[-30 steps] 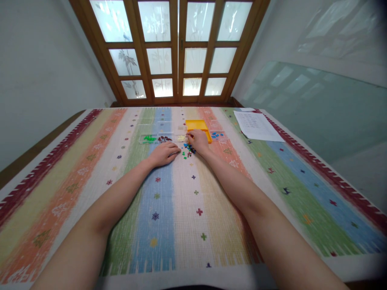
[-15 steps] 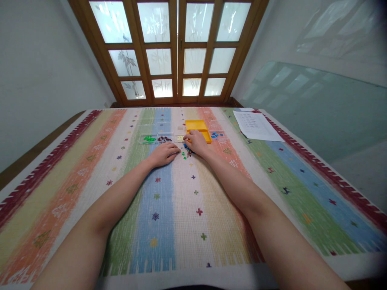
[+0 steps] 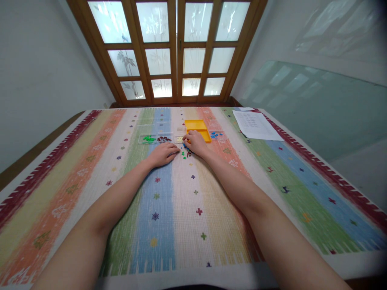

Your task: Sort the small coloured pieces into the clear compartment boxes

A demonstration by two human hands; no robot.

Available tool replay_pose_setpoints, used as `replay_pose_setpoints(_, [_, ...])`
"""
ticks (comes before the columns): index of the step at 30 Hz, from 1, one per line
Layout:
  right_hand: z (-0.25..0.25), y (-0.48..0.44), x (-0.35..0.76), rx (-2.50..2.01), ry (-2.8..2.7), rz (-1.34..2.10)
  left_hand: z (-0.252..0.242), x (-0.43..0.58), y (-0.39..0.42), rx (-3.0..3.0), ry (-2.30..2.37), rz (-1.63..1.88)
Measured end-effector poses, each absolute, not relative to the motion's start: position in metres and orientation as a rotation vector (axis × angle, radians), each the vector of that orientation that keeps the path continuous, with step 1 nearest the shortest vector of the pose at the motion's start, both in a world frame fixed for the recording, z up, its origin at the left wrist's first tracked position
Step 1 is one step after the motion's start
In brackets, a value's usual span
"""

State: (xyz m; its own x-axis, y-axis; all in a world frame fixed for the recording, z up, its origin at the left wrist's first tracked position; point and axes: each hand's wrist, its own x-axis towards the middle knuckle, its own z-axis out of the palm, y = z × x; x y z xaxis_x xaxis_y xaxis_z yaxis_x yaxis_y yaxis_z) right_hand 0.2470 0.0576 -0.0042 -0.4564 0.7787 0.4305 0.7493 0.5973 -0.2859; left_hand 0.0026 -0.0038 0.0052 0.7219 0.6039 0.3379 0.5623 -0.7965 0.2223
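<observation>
**Both hands down at the bead-sized bits, but what's in the right one's fingers? Can't tell**

OK so going by the yellow box (image 3: 196, 125), which sits open on the striped tablecloth (image 3: 189, 225). The right hand (image 3: 195, 143) is right at its near left corner, covering part of it. Fingers are bent and bunched, tips pointing left, so the grip looks narrow. Whether there's a piece pinched in there, honestly no clue, it's too small to make out.

The loose pieces (image 3: 186, 153), a little heap of blue, green and dark red, lie just on the near side of the yellow box, partly tucked under that right hand.

Left hand (image 3: 165, 154) is near and left of the box, palm down on the cloth, fingers close together and loosely curled. Nothing visible in it, but the underside is hidden, so I can't swear to its grip either.

Left of the yellow box there's a row of clear cases (image 3: 147, 143): pale pieces (image 3: 179, 139) closest to it, then dark red pieces (image 3: 163, 139), then green pieces (image 3: 149, 139) furthest out. Blue pieces (image 3: 216, 134) sit just right of the box, and a paper sheet (image 3: 256, 125) lies well off to its right.
</observation>
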Motion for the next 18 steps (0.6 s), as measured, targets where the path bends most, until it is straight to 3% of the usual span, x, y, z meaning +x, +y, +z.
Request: replay_pose_setpoints(18, [0.0041, 0.0551, 0.2528, -1.159, -2.341, 0.107, 0.0086, 0.0025, -0.0048, 2.796, 0.946, 0.626])
